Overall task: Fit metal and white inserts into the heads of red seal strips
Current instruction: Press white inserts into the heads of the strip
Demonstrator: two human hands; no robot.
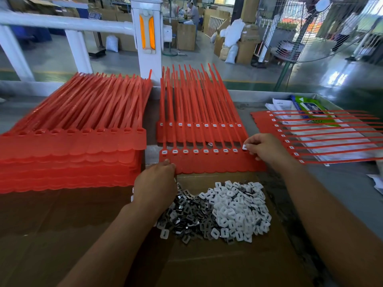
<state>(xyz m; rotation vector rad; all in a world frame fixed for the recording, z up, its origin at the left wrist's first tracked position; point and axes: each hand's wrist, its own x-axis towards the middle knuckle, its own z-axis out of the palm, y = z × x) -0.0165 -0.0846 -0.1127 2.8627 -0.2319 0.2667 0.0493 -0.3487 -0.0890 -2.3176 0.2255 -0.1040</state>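
A red seal strip sheet (211, 163) lies in front of me, its row of heads filled with white inserts. My right hand (263, 148) pinches a white insert (245, 147) at the rightmost head of that row. My left hand (155, 183) grips the sheet's lower left edge, fingers curled on it. Below the sheet, a heap of white inserts (236, 212) and metal inserts (186, 214) lies on brown cardboard (207, 266). A second filled sheet (199, 131) lies just behind the front one.
A tall stack of unfilled red strip sheets (70, 146) sits at the left. Another filled sheet (310, 137) lies at the right over papers and a green wipes pack (310, 106). A white railing post (147, 38) and a standing fan (306, 27) stand beyond the table.
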